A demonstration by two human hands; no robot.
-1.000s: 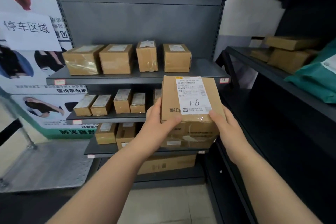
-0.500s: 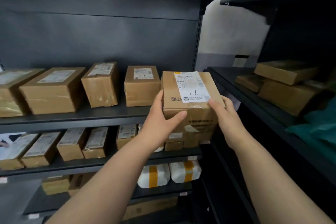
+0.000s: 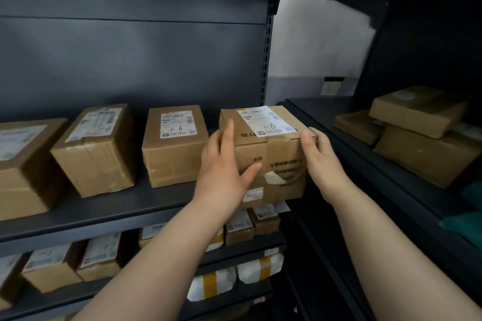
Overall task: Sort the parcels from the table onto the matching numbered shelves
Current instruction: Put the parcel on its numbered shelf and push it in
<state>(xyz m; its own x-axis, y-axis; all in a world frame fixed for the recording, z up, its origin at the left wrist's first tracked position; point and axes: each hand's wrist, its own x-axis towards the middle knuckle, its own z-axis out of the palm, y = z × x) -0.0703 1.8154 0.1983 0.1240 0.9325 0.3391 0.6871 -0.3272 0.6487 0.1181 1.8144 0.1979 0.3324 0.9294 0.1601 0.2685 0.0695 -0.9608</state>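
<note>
Against dark metal shelf (image 3: 117, 206), straight-fingered left hand (image 3: 224, 164) and right hand (image 3: 323, 161) press cardboard box (image 3: 281, 154).

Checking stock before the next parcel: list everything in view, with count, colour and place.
end parcel: one, brown, white label, right end of upper shelf, between both hands
upper-shelf boxes: three, brown, left of end parcel
small boxes: at least five, brown, shelf below
soft parcels: two, white with yellow tape, lower shelf
right-rack boxes: three, brown, stacked on right rack
bag: one, green, right edge
left hand: one, on parcel's left side
right hand: one, on parcel's right side
</note>
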